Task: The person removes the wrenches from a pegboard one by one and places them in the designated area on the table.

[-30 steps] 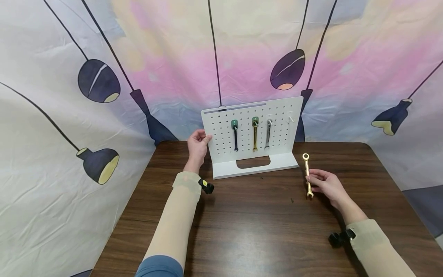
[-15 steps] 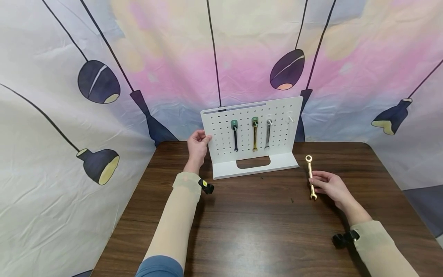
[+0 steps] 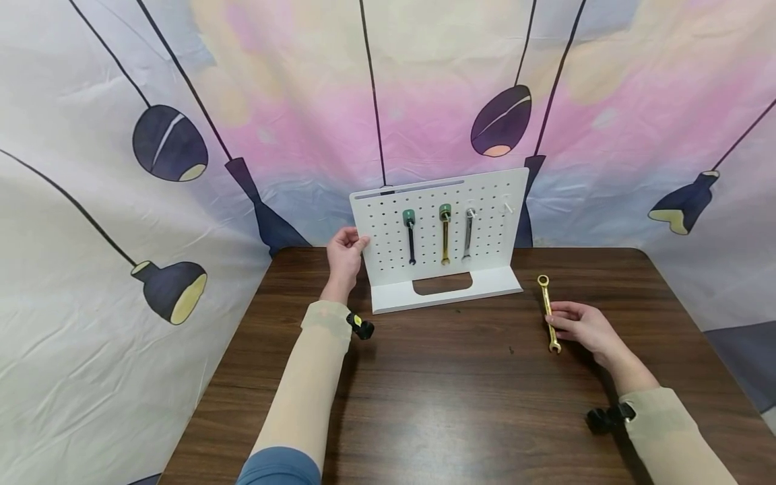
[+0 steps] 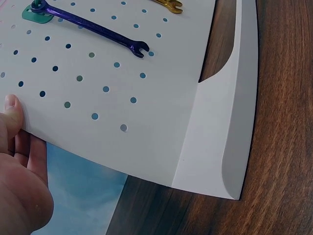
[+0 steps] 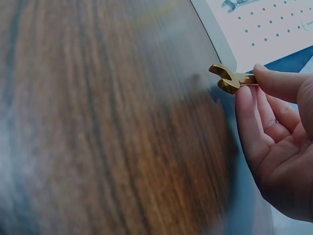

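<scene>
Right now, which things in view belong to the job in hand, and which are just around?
Likely the job:
Gold combination wrench, pinched in the right hand
White pegboard, left edge held by the left hand
Blue-purple wrench, second gold wrench, silver wrench, all hanging
Rightmost peg

Just around:
Wooden table
Lamp-print backdrop
Left wrist camera, right wrist camera
</scene>
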{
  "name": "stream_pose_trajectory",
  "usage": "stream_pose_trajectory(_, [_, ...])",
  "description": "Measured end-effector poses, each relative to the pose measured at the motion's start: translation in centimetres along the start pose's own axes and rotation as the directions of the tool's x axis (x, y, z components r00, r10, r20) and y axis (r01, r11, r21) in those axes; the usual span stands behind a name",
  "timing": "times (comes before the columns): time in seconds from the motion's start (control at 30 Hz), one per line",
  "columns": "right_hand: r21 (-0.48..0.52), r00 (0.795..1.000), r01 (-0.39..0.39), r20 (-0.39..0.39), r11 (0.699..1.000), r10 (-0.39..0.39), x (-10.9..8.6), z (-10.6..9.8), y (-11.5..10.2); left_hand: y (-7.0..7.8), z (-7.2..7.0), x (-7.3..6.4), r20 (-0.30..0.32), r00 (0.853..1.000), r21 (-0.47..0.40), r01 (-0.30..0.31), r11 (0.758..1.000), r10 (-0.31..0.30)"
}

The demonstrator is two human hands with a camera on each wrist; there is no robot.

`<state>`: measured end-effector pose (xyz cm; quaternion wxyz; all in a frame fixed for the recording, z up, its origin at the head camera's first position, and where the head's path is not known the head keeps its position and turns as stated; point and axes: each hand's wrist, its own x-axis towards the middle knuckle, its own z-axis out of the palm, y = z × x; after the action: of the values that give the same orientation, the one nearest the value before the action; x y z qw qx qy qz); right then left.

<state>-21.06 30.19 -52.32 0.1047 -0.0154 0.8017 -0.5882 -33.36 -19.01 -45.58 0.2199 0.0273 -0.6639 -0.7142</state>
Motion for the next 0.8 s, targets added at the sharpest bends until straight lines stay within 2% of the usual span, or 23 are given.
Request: stream_pose_trajectory(0.8, [-0.015,0.999,-0.03,0.034,0.999,0.031,-0.4,1.0,0.3,0.1,0.0,-0.1,-0.004,1.0,-0.001,-0.004,1.0,0.004])
